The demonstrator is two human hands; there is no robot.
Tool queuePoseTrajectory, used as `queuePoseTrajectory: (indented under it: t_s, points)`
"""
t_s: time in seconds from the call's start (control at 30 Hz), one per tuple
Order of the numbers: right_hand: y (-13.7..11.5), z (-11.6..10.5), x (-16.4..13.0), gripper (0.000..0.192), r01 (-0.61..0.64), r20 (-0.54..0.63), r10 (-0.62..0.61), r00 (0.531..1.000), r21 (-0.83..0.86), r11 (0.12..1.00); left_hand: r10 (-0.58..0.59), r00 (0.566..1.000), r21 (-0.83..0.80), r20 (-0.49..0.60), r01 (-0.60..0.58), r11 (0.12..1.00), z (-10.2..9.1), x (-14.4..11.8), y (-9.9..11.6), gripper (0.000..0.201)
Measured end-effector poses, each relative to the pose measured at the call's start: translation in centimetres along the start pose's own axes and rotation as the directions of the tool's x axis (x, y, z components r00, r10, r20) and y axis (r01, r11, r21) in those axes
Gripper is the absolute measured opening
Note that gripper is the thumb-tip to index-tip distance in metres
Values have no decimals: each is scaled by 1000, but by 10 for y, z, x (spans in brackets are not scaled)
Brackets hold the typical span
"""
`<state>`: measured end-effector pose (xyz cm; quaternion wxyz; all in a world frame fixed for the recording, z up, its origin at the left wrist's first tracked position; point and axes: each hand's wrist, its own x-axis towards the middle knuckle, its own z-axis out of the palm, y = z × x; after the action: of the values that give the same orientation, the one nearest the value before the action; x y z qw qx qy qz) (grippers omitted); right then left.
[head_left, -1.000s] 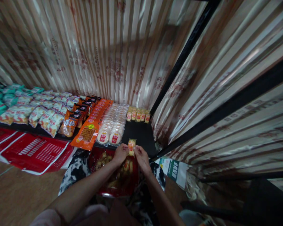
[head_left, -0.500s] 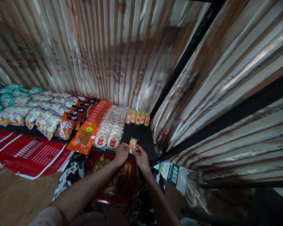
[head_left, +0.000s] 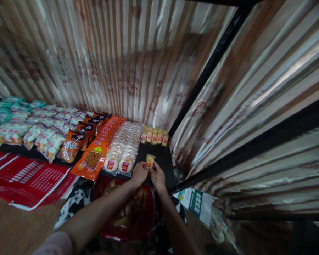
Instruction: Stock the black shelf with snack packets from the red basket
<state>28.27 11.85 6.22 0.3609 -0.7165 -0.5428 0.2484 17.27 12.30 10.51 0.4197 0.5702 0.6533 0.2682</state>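
Between my two hands, a small yellow snack packet with a red-and-white label stands upright over the front of the black shelf. My left hand pinches its left side, and my right hand grips the lower right side. Behind it, at the back of the shelf, several matching yellow packets stand in a row. Below my forearms a red basket on my lap holds many more yellow-wrapped packets, partly hidden by my left arm.
Left of my hands lie round white rice crackers in clear wrap, orange stick-snack bags, black-and-orange bags and white chip bags. A red bag hangs under the shelf. A black post rises at right before striped curtains.
My view has shifted slightly, so the shelf sits a little lower. Both hands still hold the packet, which now tilts a bit differently, with my fingers closer together beneath it.
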Motion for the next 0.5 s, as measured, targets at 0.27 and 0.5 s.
queuePoseTrajectory:
  t_s: [0.27, 0.5]
  points:
    - [0, 10, 18, 36, -22, -36, 25, 999, 81, 996, 11, 1000, -88, 5, -11, 996, 5, 16, 7, 31]
    - [-2, 22, 37, 26, 5, -47, 11, 999, 330, 944, -41, 999, -89, -34, 37, 995, 11, 38, 16, 31]
